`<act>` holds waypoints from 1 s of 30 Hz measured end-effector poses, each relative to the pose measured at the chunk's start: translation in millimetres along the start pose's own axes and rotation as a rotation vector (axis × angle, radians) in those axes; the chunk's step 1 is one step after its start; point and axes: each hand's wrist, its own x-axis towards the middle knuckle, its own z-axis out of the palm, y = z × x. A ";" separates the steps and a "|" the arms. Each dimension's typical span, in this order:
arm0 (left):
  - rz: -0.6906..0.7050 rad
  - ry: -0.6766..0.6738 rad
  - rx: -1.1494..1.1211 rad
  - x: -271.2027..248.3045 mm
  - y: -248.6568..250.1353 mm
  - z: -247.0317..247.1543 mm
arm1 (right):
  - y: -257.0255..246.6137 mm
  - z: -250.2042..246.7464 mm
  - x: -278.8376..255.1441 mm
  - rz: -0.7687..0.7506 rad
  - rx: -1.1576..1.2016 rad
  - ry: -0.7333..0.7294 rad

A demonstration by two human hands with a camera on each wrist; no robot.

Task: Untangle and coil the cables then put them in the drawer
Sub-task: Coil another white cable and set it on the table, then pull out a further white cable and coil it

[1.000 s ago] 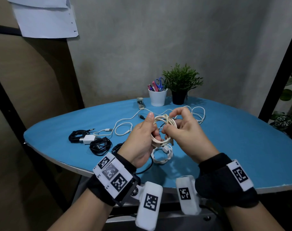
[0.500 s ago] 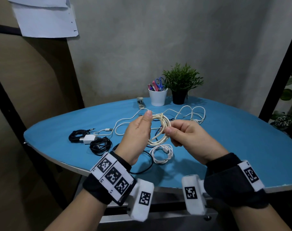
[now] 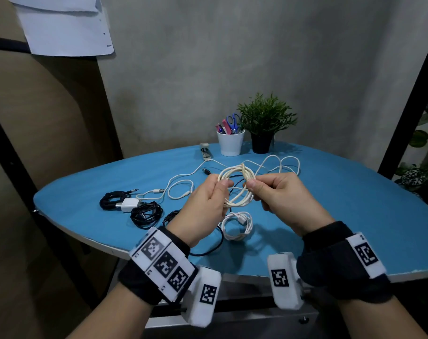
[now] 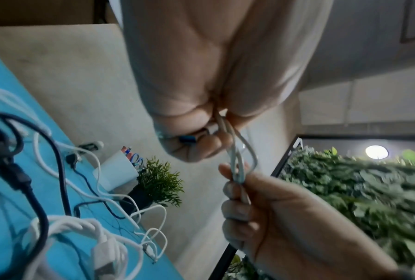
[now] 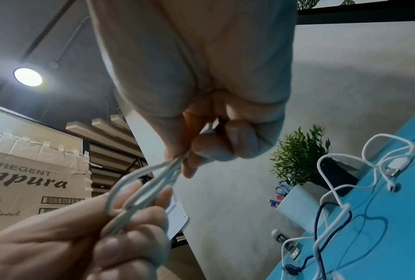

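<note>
A cream cable coil (image 3: 246, 174) hangs in the air over the blue table (image 3: 355, 204), its ring facing me. My left hand (image 3: 224, 184) pinches its left side between thumb and fingers. My right hand (image 3: 251, 185) pinches the right side, where a turn wraps across the loops. The left wrist view shows the left hand (image 4: 216, 125) gripping the strands (image 4: 237, 161). In the right wrist view, the right hand (image 5: 187, 161) grips the cable (image 5: 139, 189). A coiled white cable (image 3: 236, 226) lies on the table beneath the hands.
A loose white cable (image 3: 281, 165) sprawls behind the hands. Black coils (image 3: 145, 214) and a white charger (image 3: 128, 205) lie to the left, and a dark cable (image 3: 208, 250) runs near the front edge. A white cup (image 3: 230, 143), a potted plant (image 3: 263, 128) and a stapler (image 3: 205, 150) stand at the back.
My right hand came down from above the coil to its right side. The coil has turned from edge-on to facing me, and both hands now pinch opposite sides.
</note>
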 end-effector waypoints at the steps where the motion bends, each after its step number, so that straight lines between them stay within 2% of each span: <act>1: 0.020 0.035 0.049 1.2 -1.2 1.3 | 0.5 1.9 -0.3 0.010 -0.001 0.004; 6: 0.041 0.093 0.191 2.5 -2.6 8.2 | 6.2 3.1 1.8 0.043 -0.103 0.053; 11: -0.103 -0.014 -0.134 2.5 3.1 7.6 | 14.7 -2.7 8.7 0.147 -0.004 0.136; 15: -0.153 -0.009 -0.062 2.7 0.7 11.1 | 21.7 -5.7 9.4 0.196 -0.011 0.156; 18: -0.258 -0.158 -0.032 0.1 -3.4 15.9 | 26.4 -10.8 13.0 0.265 -0.080 0.093; 21: -0.285 -0.254 0.064 2.2 -5.6 11.1 | 28.4 -20.5 18.3 0.361 -0.104 -0.033; 23: -0.284 -0.224 0.207 12.9 -7.8 2.2 | 31.5 -29.5 23.3 0.409 -0.132 -0.076; 25: -0.262 -0.195 0.462 29.5 -7.3 -8.8 | 36.3 -37.6 29.2 0.451 -0.159 -0.102; 28: -0.203 -0.259 0.903 58.0 -2.9 -20.0 | 44.0 -43.4 35.3 0.525 -0.218 -0.166; 30: -0.204 -0.333 1.070 77.8 -5.0 -22.1 | 47.7 -43.7 38.2 0.563 -0.264 -0.207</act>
